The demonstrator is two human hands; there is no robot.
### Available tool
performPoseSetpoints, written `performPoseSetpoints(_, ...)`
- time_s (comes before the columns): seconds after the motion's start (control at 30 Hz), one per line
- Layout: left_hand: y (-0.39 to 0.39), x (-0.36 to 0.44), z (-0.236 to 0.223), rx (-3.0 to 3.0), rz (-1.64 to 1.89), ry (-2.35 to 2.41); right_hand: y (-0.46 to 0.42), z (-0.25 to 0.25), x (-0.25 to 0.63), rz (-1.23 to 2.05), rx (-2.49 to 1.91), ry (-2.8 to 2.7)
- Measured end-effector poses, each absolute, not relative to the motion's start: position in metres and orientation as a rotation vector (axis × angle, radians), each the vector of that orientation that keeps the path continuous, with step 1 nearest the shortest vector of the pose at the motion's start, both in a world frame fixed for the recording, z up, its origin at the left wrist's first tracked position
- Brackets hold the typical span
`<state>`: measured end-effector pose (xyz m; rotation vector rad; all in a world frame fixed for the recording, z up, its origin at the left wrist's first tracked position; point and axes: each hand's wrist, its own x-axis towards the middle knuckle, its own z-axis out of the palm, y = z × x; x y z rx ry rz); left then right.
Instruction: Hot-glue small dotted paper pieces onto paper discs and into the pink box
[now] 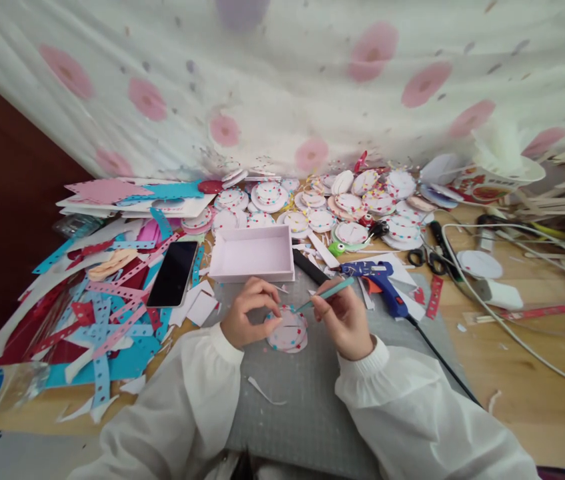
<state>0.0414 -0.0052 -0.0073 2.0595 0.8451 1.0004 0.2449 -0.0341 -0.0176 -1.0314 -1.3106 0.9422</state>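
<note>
A round white paper disc [289,337], edged with small red and blue dots, is over the grey cutting mat [282,427]. My left hand [249,313] is closed at the disc's upper left rim, thumb and index finger pinching there. Between the fingers of my right hand [345,320] is a slim teal pen-like tool [335,289], slanting down left so that its thin tip comes near the disc's upper right edge. Whether the tip touches the disc, I cannot tell. Just beyond my hands stands an open white paper box [252,253].
A blue glue gun [377,277] with its cord lies right of the box, near black scissors [427,260]. Many decorated discs [269,195] are piled behind. A phone [173,273] and coloured paper strips [105,313] cover the left side. A white cable [482,293] loops at right.
</note>
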Motion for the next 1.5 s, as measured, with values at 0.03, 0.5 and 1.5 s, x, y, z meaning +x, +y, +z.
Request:
performPoseSetpoints(0.03, -0.005, 0.042, -0.008, 2.07, 1.002, 0.84, -0.034, -0.018, 0.245, 0.945, -1.035, -1.31)
performPoseSetpoints(0.5, -0.004, 0.044, -0.008, 2.119, 1.043, 0.779, -0.037, -0.02, 0.243, 0.967, -1.027, -1.318)
performPoseSetpoints(1.5, -0.005, 0.044, -0.008, 2.113, 1.048, 0.768, -0.038, -0.008, 0.251, 0.711, -0.888, -1.582)
